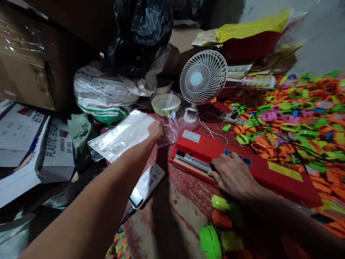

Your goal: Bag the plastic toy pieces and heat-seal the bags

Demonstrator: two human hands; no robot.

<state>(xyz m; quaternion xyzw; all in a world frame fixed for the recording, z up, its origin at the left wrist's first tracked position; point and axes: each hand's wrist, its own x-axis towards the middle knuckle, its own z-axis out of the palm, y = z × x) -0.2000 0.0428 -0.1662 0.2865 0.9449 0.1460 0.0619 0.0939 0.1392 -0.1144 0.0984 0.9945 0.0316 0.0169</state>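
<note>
My left hand (156, 130) is closed at the right end of a stack of flat clear plastic bags (126, 135). A crumpled clear plastic bag (171, 130) shows at its fingertips, which are partly hidden. My right hand (234, 176) rests on a red plastic sealer (261, 167), fingers curled around the black knob of its metal pressing bar (192, 160). A small red light glows on the sealer's blue control panel beside that hand. Between my forearms lies a white power bank (147, 185) with a black cable plugged in.
A white fan (203, 77) stands behind the sealer, beside a pale green bowl (165, 104). Bright plastic toy watches (291, 126) are heaped on the right; several more lie in front (209, 241). Cardboard boxes (27, 61) and a white sack (105, 90) crowd the left.
</note>
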